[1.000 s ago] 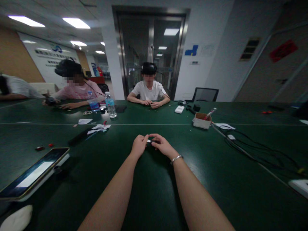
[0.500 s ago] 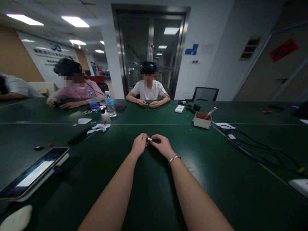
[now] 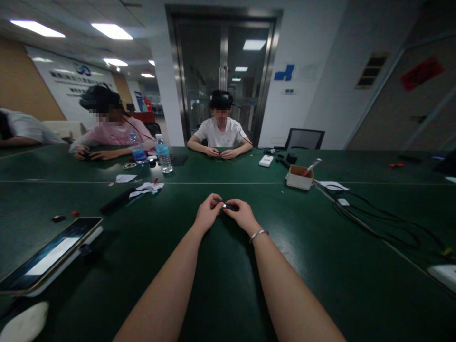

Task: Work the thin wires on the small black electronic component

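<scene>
My left hand (image 3: 207,214) and my right hand (image 3: 241,214) meet over the dark green table (image 3: 228,285), a forearm's length ahead of me. Between their fingertips they pinch a small dark object with a shiny metal end (image 3: 226,207); it is too small to identify. Both hands grip it, the left from the left side and the right from the right. A silver bracelet (image 3: 258,233) circles my right wrist.
A tablet (image 3: 48,256) lies at the near left, a white rounded object (image 3: 23,323) below it. A small cardboard box (image 3: 299,177) and black cables (image 3: 374,218) sit to the right. Water bottles (image 3: 164,154) and paper scraps stand further back. Three other people sit across the table.
My hands have shifted very slightly and the left fingers have curled more over the small object. The person in pink drew a hand in.
</scene>
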A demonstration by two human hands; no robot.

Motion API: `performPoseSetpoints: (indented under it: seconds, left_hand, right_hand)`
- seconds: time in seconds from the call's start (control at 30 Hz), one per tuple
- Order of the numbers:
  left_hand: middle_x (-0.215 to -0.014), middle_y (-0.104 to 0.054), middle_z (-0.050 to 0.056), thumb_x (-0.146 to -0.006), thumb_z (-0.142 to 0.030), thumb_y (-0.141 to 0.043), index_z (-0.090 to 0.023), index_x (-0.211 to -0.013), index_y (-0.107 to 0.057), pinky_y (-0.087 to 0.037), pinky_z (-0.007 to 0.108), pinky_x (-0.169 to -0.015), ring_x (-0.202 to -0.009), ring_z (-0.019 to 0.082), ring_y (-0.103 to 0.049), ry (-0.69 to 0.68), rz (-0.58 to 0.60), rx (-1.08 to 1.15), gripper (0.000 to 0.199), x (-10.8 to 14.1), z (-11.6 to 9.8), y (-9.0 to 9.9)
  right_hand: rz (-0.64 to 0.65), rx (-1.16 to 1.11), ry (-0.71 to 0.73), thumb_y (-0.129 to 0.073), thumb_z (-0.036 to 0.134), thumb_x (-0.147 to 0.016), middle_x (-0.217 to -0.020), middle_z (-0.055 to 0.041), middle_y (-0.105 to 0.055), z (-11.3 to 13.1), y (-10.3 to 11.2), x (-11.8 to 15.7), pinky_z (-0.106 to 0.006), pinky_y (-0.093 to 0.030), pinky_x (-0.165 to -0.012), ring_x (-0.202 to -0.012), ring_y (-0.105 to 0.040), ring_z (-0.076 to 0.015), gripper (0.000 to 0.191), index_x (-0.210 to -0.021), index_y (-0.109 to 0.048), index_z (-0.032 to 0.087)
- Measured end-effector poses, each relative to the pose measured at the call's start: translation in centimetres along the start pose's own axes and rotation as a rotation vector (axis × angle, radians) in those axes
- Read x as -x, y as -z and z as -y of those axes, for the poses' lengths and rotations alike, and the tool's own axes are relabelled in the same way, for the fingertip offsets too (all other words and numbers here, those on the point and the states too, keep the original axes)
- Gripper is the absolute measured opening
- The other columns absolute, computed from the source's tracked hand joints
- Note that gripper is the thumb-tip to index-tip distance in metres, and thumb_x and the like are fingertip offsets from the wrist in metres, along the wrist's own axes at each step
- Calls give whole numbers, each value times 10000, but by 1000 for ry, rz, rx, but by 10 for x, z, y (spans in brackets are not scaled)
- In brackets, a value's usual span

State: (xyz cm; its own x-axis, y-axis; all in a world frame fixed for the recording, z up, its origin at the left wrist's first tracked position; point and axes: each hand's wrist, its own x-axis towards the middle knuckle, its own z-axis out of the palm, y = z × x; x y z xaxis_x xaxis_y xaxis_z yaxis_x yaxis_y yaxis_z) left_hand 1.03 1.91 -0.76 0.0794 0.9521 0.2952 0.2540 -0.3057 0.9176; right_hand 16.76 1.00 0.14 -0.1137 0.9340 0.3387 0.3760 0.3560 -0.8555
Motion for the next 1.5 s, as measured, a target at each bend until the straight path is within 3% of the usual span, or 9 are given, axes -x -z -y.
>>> performPoseSetpoints:
  seconds: [0.2, 0.53, 0.77, 1.5]
  left_hand:
    - [-658, -568, -21, -786, -378, -572, -207, -838, -588, -448, 233, -564, -597, 117, -551, 16, -4, -16, 180, -1, 1, 0]
    - [-888, -651, 52, -778, -254, -586, -180, -967, -629, -500, 294, -728, -798, 154, -618, 7, 61, 91, 208, 0, -1, 4]
    - [-790, -646, 38, -772, -379, -598, -163, -890, -635, -484, 275, -676, -719, 142, -602, 82, 32, 37, 249, 0, -6, 4]
    - [-592, -561, -22, -800, -564, -474, -190, -709, -590, -385, 239, -571, -564, 125, -513, 83, 24, -142, 402, 2, -13, 5]
  right_hand:
    - [14, 26, 14, -661, 254, -697, -860, -51, -698, 1, 0, 0, -314, -486, -765, -806, -635, -179, 213, -888, -686, 162]
    - [-17, 38, 43, -635, 234, -712, -897, -42, -690, -4, 0, -1, -321, -485, -794, -836, -624, -174, 208, -907, -681, 182]
    - [-41, 87, 51, -586, 179, -730, -944, -49, -673, -9, -1, -3, -323, -485, -805, -852, -611, -167, 237, -945, -685, 188]
    - [-6, 43, 121, -612, 154, -739, -941, -48, -641, -5, -2, -1, -307, -496, -783, -863, -607, -159, 235, -960, -680, 195]
